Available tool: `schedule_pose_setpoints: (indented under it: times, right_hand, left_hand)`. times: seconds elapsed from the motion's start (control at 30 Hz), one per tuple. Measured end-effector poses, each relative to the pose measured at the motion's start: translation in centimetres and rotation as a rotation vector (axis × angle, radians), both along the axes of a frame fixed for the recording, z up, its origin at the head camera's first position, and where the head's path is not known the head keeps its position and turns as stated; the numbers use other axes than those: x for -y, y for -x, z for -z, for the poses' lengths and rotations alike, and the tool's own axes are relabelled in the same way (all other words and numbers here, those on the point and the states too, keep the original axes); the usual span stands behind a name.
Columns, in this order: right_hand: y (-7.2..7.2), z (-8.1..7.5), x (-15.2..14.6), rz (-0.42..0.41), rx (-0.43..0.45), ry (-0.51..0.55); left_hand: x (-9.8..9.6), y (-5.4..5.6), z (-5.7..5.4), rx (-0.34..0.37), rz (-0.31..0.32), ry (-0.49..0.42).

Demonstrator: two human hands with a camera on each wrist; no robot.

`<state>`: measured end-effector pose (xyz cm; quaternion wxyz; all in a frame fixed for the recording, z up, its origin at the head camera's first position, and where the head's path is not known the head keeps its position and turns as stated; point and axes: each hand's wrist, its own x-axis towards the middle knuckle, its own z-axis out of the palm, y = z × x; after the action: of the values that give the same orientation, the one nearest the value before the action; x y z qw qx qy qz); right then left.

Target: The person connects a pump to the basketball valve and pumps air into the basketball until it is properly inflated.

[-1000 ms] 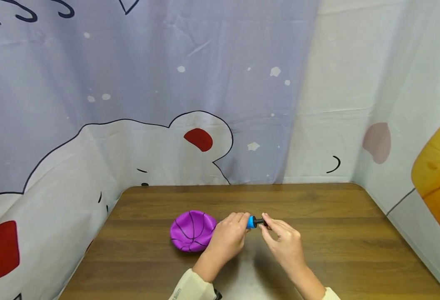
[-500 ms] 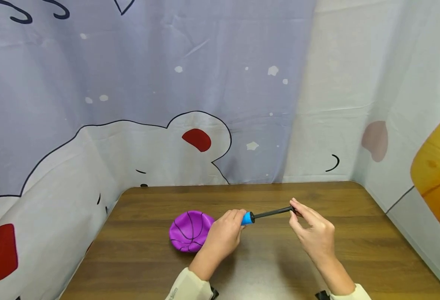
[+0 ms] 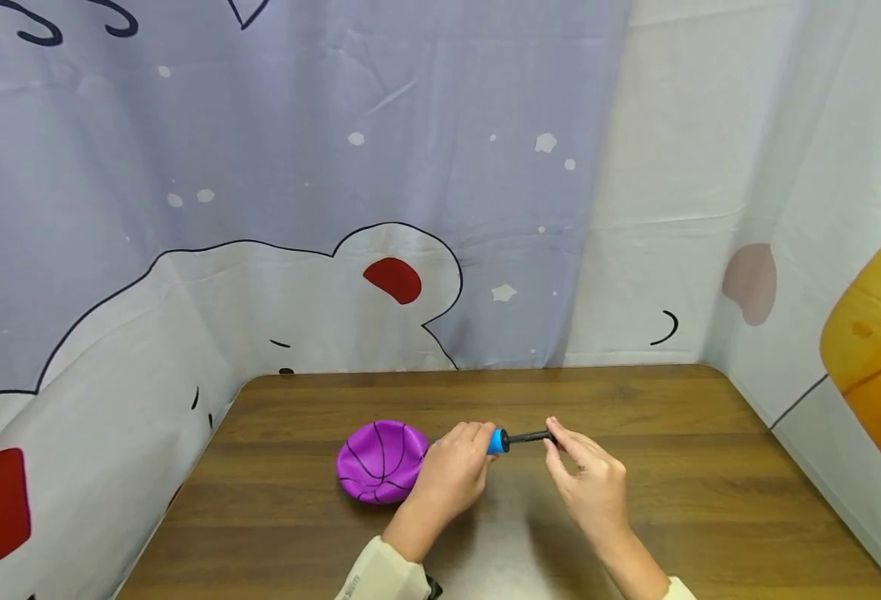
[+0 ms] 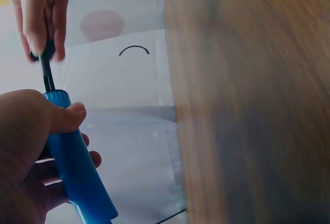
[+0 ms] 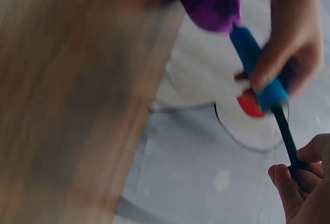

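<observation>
A purple ball with black basketball lines [image 3: 382, 462] looks partly deflated, its top caved in. My left hand [image 3: 451, 471] grips the blue barrel of a hand pump [image 4: 82, 167], thumb on one side and fingers curled round the other. In the right wrist view the barrel's far end meets the purple ball [image 5: 214, 2]. My right hand [image 3: 592, 483] pinches the black handle at the end of the pump's rod [image 5: 285, 131]. Part of the rod shows between the handle and the barrel.
The brown wooden table [image 3: 275, 542] lies under both hands. A printed curtain [image 3: 297, 167] hangs along its back, and more printed cloth [image 3: 770, 333] runs along the sides.
My right hand first draws the pump rod out to the right, then pushes it partway back in. My left hand and the ball stay nearly in place.
</observation>
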<state>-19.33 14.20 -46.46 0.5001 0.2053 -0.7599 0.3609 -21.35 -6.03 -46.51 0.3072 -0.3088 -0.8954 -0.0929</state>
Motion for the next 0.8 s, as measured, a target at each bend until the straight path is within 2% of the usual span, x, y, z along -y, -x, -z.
schedule_pose_setpoints:
  times: [0.1, 0.23, 0.43, 0.6, 0.8]
  right_hand:
    - [-0.1, 0.6, 1.4, -0.058, 0.065, -0.015]
    - [-0.1, 0.9, 1.9, -0.079, 0.115, -0.053]
    - [0.0, -0.1, 0.1, -0.056, 0.053, -0.059]
    - [0.0, -1.6, -2.5, 0.023, -0.025, -0.045]
    - [0.1, -2.9, -4.3, 0.063, -0.034, -0.047]
  left_hand:
    - [-0.2, -0.2, 0.0, -0.007, -0.014, 0.01]
    - [-0.2, -0.3, 0.1, 0.001, -0.001, 0.02]
    - [0.2, -0.2, 0.3, 0.03, 0.02, 0.018]
    - [0.6, -0.2, 0.1, 0.025, 0.026, 0.018]
    - [0.8, -0.1, -0.2, 0.038, 0.029, 0.011]
